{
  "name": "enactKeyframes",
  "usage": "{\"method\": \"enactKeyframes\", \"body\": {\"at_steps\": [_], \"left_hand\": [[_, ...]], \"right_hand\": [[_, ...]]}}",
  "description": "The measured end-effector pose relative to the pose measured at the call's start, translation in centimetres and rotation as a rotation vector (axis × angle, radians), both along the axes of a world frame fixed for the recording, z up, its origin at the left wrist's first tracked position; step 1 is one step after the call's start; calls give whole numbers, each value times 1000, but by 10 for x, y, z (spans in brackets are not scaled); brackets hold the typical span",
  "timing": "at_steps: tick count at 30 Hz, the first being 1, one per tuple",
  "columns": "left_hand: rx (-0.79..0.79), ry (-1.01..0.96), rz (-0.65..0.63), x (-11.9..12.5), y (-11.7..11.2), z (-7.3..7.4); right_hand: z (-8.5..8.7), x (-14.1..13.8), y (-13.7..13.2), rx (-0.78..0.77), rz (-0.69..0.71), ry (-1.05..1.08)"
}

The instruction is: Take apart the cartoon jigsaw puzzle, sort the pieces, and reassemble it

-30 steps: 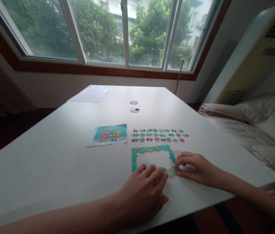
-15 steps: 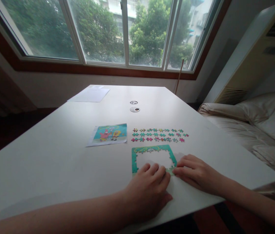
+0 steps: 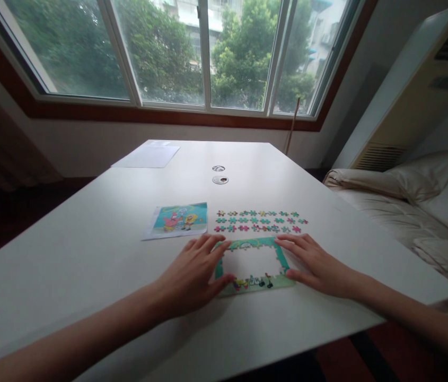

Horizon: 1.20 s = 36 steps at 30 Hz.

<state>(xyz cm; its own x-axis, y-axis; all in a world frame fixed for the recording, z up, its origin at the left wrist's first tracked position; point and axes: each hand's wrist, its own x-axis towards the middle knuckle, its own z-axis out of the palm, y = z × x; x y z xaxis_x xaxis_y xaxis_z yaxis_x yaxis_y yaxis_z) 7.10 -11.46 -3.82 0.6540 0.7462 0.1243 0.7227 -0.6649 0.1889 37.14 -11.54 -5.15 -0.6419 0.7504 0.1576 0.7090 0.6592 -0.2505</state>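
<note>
A rectangular jigsaw puzzle border (image 3: pixel 253 285), green and teal with a hollow middle, lies flat on the white table. My left hand (image 3: pixel 198 268) rests at its left side, thumb at the lower left and fingertips over the upper left corner. At the right side is my right hand (image 3: pixel 313 265), with the fingers near the upper right corner and the thumb by the lower right. Both hands have their fingers spread and touch the border's edges. Loose jigsaw pieces (image 3: pixel 254 220) lie in three rows just behind the border.
Left of the loose pieces lies a printed cartoon picture (image 3: pixel 179 218). Two round cutout-like discs (image 3: pixel 220 180) sit farther back on the white table (image 3: pixel 88 233). White papers (image 3: pixel 146 156) lie at the far left corner. A cream sofa (image 3: pixel 398 201) stands to the right.
My left hand has moved left from the bottom edge to the border's left side, uncovering the bottom strip. My right hand has spread along the right side.
</note>
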Motion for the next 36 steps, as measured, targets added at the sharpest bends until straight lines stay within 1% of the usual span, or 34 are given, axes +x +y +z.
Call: {"method": "enactKeyframes", "body": {"at_steps": [3,6,13,18,30,33,36], "left_hand": [[11,27,12,-17,7,-7],[5,40,-16,-23,7,-10],[-43,51,20,-20,-2,-13],[-56,63,50,-20,-4,-14],[-40,29,18,-21,-3,-16],[-33,8,15,-22,-2,-16],[-16,-14,14,-24,-3,-17]], "right_hand": [[-3,0,3,-18,-7,-84],[-3,-1,4,-30,5,-115],[-1,3,3,-59,-1,-123],[0,3,2,-73,-7,-143],[4,1,0,-98,-6,-115],[8,9,8,-96,-25,-54],[12,26,27,-85,-139,31]]}}
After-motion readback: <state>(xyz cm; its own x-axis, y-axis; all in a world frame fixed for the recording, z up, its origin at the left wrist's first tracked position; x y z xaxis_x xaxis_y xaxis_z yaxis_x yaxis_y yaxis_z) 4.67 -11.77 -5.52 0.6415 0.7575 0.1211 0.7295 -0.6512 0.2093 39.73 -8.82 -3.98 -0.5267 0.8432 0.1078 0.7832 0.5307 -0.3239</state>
